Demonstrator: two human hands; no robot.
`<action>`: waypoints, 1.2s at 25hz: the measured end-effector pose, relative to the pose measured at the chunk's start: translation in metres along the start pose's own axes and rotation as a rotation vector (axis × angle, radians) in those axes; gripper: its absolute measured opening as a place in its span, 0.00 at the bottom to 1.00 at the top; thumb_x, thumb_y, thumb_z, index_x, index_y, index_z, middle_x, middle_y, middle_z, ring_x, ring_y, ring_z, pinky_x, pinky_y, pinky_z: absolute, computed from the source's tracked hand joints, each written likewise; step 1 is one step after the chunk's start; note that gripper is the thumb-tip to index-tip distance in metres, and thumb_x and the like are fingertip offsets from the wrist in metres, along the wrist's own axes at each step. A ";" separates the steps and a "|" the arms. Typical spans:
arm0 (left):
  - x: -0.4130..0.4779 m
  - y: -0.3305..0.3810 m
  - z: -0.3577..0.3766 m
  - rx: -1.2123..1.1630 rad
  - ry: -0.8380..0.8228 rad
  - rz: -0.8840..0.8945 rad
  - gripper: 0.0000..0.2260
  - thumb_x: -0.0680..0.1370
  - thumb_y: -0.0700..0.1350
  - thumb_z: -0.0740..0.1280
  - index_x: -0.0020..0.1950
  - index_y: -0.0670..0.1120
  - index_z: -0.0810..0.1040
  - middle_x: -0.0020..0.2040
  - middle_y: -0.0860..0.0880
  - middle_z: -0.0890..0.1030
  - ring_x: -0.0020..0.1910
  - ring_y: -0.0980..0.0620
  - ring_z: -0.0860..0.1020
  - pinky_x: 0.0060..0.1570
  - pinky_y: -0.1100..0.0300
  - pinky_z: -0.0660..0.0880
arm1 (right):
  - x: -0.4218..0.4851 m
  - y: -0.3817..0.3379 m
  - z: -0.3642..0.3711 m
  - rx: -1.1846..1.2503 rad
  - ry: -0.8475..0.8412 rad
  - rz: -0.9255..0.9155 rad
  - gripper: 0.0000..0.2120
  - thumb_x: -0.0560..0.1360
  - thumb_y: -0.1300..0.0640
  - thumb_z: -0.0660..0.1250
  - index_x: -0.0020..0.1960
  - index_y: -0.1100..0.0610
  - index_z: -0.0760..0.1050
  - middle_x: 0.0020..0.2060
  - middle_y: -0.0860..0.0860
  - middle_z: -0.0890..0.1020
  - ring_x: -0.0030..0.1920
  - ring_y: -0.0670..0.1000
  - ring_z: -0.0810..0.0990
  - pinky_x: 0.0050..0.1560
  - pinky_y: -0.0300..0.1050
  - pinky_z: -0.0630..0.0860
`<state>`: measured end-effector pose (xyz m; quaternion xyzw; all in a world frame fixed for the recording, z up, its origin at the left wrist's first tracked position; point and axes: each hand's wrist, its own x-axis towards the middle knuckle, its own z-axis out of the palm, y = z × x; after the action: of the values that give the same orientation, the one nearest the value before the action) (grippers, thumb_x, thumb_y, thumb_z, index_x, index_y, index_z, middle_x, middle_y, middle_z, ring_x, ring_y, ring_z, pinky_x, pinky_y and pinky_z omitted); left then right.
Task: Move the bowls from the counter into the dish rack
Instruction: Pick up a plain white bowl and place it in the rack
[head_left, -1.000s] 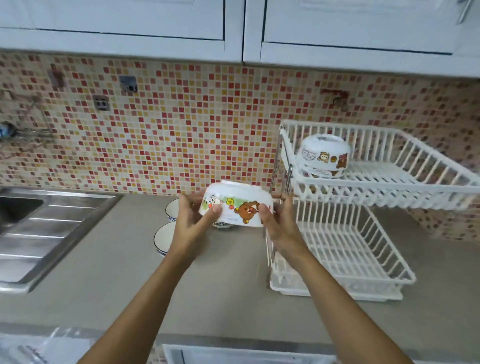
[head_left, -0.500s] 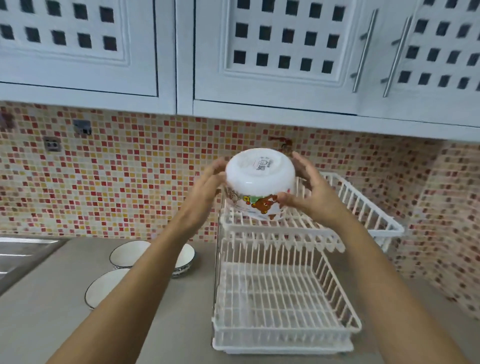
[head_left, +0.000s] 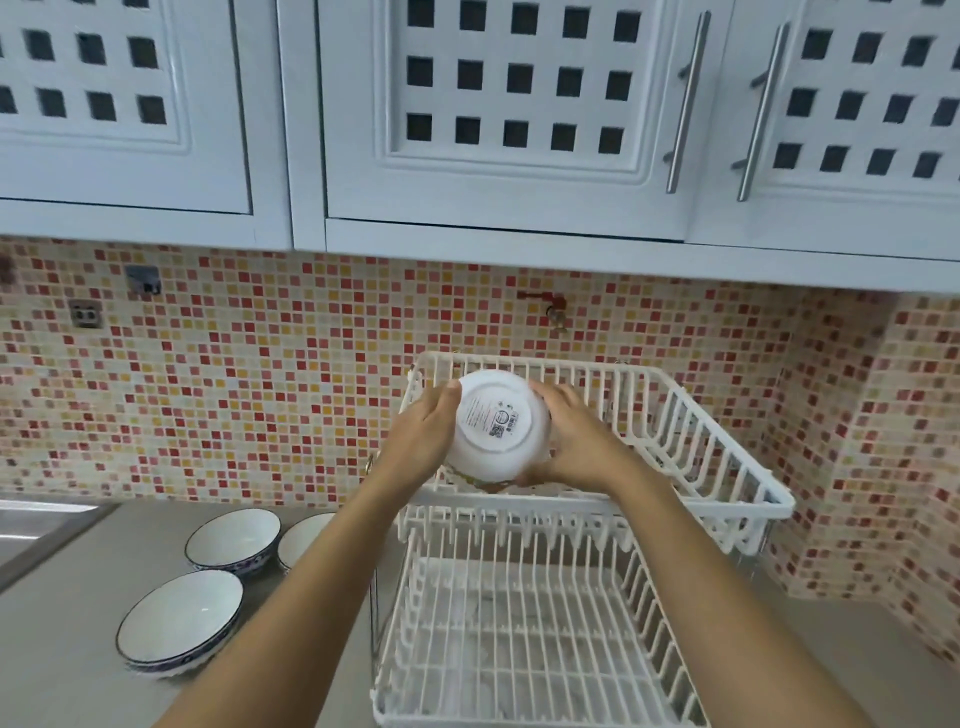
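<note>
Bowl (head_left: 497, 423) inverted, base up, over rack (head_left: 727, 467) top tier, likely for draining. Left hand (head_left: 423, 434), right hand (head_left: 574, 441) cupped round sides, steadying. Three bowls (head_left: 231, 540) on counter (head_left: 62, 613).

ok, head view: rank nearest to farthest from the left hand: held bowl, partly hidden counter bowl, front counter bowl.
1. Held bowl, upside down, touching the left hand.
2. Partly hidden bowl, lower left, behind the forearm.
3. Front bowl, far lower left.
</note>
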<state>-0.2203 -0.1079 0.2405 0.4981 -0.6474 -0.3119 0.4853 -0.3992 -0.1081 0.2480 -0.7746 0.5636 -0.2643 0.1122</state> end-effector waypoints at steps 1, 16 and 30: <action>0.002 -0.003 0.001 0.012 -0.003 -0.013 0.22 0.83 0.54 0.49 0.71 0.46 0.70 0.70 0.44 0.72 0.56 0.53 0.68 0.56 0.57 0.62 | 0.003 0.004 0.003 -0.006 0.000 -0.001 0.54 0.60 0.56 0.80 0.76 0.48 0.51 0.72 0.50 0.59 0.73 0.53 0.61 0.70 0.56 0.62; -0.002 -0.005 -0.022 -0.039 -0.057 -0.024 0.28 0.81 0.61 0.45 0.79 0.53 0.47 0.80 0.53 0.48 0.79 0.52 0.48 0.75 0.49 0.47 | -0.008 -0.005 0.002 0.004 -0.016 0.119 0.53 0.66 0.58 0.76 0.77 0.50 0.43 0.78 0.47 0.46 0.78 0.51 0.46 0.75 0.54 0.49; -0.068 -0.103 -0.200 0.468 -0.070 -0.068 0.26 0.83 0.54 0.47 0.79 0.45 0.50 0.80 0.47 0.51 0.79 0.49 0.50 0.75 0.55 0.49 | 0.014 -0.186 0.165 0.003 0.114 -0.139 0.28 0.81 0.47 0.52 0.77 0.55 0.49 0.78 0.50 0.50 0.78 0.50 0.48 0.76 0.51 0.51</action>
<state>0.0052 -0.0596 0.1945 0.6074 -0.7013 -0.1867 0.3230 -0.1566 -0.0786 0.2020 -0.7954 0.5133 -0.3160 0.0627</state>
